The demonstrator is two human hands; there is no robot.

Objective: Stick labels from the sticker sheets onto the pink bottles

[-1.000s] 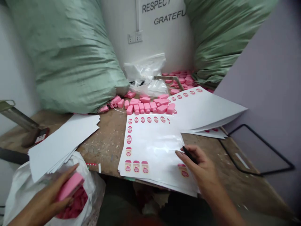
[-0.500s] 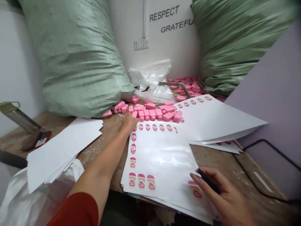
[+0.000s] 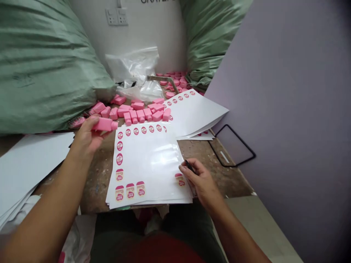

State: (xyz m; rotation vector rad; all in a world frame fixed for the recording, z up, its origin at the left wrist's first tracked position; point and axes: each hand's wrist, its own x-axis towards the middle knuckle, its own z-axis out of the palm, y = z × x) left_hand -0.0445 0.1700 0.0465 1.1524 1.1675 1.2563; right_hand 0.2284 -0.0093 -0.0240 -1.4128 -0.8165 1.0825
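A small pink plastic bottle is gripped by my left hand, its neck pointing right, raised beside the upper left corner of a sticker sheet. That white sheet tops a stack at the table's front edge and carries pink oval and rectangular labels along its margins. Around a slim black tool, possibly a pen or tweezers, the fingers of my right hand are closed, over the sheet's right edge near a single label. Several more pink bottles lie in a row behind the sheet.
Bulging green sacks stand left and back right. Another label stack lies right, curled against a lilac panel. White sheets are at left. Clear plastic bags and a metal bar sit behind; a black wire frame is at right.
My left hand has picked a pink bottle from the pile and brought it back toward me. My right hand keeps the black tool by the sheet's right edge. The camera view has shifted.
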